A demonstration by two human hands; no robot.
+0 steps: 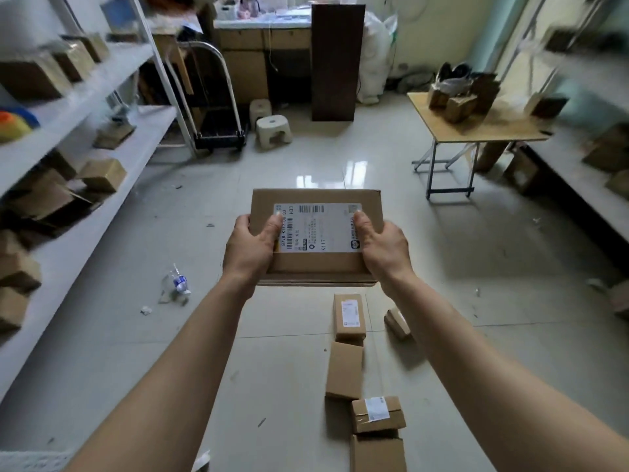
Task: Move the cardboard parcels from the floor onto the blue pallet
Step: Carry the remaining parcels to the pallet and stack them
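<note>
Now, at frame centre, your left hand (253,247) and right hand (384,248) grip one parcel (316,264) by its sides, thumbs pressed on top. Lower right, five boxes (343,369) lie on the floor (272,352). No pallet shows; most work likely remains.

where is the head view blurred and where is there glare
Head view: the left shelf and right shelf at the edges are smeared with blur; the held parcel is sharp, its label readable, between the left hand and right hand; bright glare patches sit on the floor tiles beyond it.
</note>
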